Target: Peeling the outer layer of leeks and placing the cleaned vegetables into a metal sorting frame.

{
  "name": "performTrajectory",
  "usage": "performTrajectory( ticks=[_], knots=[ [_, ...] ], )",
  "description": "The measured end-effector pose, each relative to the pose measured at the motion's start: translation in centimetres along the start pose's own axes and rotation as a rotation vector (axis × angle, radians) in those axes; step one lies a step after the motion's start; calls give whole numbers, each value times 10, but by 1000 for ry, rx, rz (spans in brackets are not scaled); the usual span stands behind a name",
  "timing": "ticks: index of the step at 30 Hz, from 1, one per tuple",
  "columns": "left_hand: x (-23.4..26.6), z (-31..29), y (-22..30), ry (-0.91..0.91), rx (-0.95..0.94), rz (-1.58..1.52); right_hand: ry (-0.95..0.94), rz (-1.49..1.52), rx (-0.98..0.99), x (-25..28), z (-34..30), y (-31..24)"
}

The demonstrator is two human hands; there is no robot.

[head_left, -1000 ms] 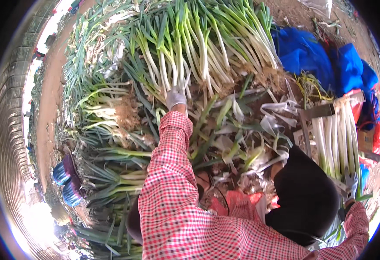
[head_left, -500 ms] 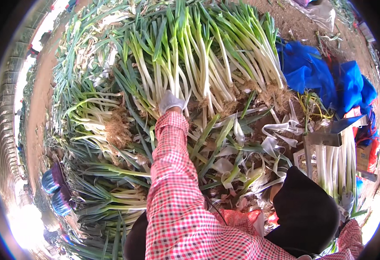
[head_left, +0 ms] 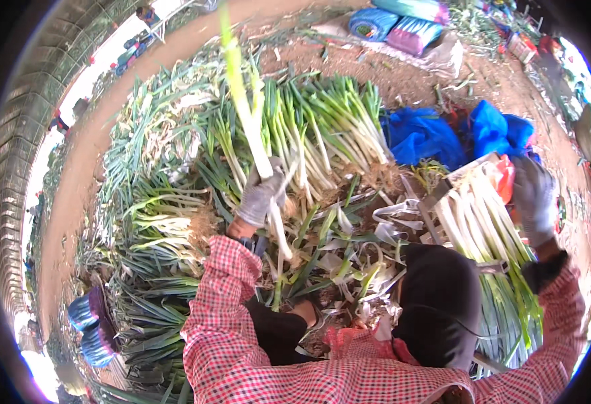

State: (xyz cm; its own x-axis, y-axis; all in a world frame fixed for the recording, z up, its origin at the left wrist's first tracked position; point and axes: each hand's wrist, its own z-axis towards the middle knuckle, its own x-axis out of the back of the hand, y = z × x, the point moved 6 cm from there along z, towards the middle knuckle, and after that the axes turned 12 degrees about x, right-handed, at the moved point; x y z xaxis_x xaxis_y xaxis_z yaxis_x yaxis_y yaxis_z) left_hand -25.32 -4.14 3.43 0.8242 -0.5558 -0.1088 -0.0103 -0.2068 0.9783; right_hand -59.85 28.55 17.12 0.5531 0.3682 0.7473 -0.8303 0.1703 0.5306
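My left hand, in a grey glove, is closed around the white stem of a leek. The leek stands nearly upright, its green leaves pointing up past the far leeks, and pale stalk hangs below the hand. At the right, my gloved right hand is beside a metal rack, its fingers stretched out and slightly blurred, with nothing visible in them. Several trimmed leeks lie in the rack, white ends away from me. A row of leeks with roots lies on the ground beyond my left hand.
More rooted leeks lie to the left. Peeled leaves litter the ground between my legs. Blue netting and red plastic are near the rack. Full blue and purple bags sit at the far side.
My left hand has drawn back toward me from the leek row, lifting a leek. My right hand has come into view beside the rack. The view has shifted, showing more of the far ground.
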Motion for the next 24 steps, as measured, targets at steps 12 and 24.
performTrajectory(
  ticks=[12, 24],
  knots=[
    [-94, -130, 56, -686, 162, 667, 269, -92, 542, 105, 127, -112],
    [0, -95, 26, 47, 219, 1087, -510, 750, -291, 64, -5, -6]
  ],
)
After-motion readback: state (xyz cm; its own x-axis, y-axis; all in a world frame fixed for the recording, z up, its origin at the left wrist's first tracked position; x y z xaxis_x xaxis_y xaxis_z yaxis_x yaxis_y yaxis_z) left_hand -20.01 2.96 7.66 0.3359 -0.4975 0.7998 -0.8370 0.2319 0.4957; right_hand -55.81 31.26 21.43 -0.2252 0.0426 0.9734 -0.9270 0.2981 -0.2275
